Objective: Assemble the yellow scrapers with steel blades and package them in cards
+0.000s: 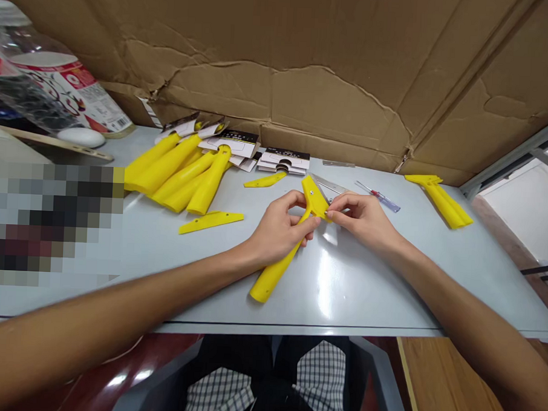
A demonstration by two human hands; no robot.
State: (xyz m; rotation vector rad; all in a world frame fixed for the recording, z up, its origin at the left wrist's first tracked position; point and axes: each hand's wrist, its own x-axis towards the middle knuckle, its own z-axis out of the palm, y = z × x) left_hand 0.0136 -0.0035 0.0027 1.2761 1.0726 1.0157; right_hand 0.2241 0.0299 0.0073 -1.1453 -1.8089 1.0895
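Observation:
My left hand (284, 225) is closed round the neck of a yellow plastic scraper handle (276, 271); its tubular end slants down toward the table's front edge. A small metal screw shows on its flat head. At the right side of that head, my right hand (360, 216) pinches with thumb and forefinger; a tiny shiny thing is at the fingertips, too small to make out. Behind the hands lie metal blades (327, 185) and a screwdriver (378, 196) with a clear handle. Loose yellow blade clamp plates (212, 222) lie left of my left hand.
Several yellow handles (178, 174) with printed cards are piled at the back left. More cards (284, 160) lie beside them. Another pair of yellow handles (444, 199) rests at the right. A large plastic bottle (64, 84) stands at the left, and cardboard (280, 60) walls the back.

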